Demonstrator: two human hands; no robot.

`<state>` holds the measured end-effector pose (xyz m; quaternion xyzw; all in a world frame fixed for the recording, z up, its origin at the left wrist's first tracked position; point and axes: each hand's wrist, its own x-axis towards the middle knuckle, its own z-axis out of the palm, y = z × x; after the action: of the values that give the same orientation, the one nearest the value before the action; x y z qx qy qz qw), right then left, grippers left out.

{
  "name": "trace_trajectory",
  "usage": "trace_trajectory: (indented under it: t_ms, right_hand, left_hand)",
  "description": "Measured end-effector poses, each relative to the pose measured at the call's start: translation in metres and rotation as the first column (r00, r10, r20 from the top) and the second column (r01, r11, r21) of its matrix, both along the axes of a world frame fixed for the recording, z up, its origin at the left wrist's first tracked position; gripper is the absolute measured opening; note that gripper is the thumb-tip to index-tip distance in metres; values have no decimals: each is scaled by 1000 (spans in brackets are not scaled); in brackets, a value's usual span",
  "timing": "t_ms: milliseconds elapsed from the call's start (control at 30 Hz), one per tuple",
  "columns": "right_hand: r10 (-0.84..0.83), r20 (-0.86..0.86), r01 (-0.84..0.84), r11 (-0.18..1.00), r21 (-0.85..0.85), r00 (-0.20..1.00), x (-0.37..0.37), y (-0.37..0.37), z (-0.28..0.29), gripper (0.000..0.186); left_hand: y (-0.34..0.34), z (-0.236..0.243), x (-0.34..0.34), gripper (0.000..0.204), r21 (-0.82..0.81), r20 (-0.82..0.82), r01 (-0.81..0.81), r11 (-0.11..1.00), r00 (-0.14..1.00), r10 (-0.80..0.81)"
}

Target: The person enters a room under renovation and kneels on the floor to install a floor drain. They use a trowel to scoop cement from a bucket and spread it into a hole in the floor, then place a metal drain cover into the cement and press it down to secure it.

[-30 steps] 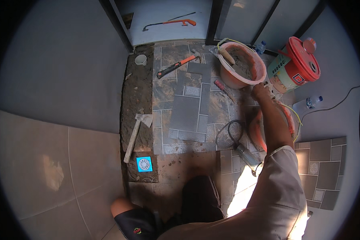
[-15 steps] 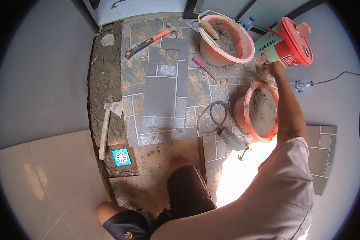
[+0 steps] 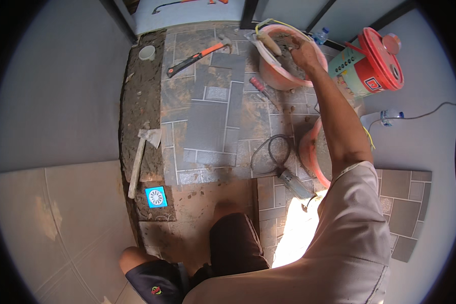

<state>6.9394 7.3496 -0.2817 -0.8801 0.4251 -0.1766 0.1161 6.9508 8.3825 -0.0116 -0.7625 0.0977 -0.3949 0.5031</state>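
Observation:
My right hand (image 3: 303,54) reaches over the far pink bucket (image 3: 276,76), its fingers curled above the wet grey mortar (image 3: 288,63) inside. What the fingers hold, if anything, is hidden from this angle. Left of the hand, apart from it, a tool's thick wooden handle (image 3: 269,43) leans on the bucket's rim. Under my right forearm stands a second pink bucket (image 3: 309,147), mostly covered by the arm. My left hand is out of view.
An orange-black claw hammer (image 3: 197,59), a red-handled tool (image 3: 261,91) and an angle grinder (image 3: 295,183) lie on the tiles. At left are a hatchet (image 3: 141,159), mortar strip (image 3: 139,101) and floor drain (image 3: 156,197). A red-lidded pail (image 3: 357,71) stands right.
My right hand has moved left and away from me, from beside the red-lidded pail to over the far bucket. My forearm now covers much of the nearer bucket.

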Motion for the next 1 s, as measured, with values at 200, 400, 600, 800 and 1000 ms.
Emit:
trace_trajectory:
  t_ms: [200,400,600,800,1000]
  right_hand:
    - [88,-154,-46,964,261,984,82,-8,-52,55]
    - [47,78,-46,999,-10,996,39,8,-12,61]
    - [-310,597,408,913,-31,740,-28,33,65,78]
    - [-380,711,127,915,384,592,-97,27,98,45]
    - [-507,812,-425,692,584,290,-196,74,130,38]
  left_hand:
    - [10,-7,13,68,-233,114,199,952,978,-176]
    - [15,-5,12,67,-247,119,176,953,981,-150]
    - [16,-12,13,70,-173,122,97,980,990,-76]
    - [6,-12,11,68,-251,114,144,957,986,-118]
    - [-2,-6,4,61,-201,123,245,948,967,-224]
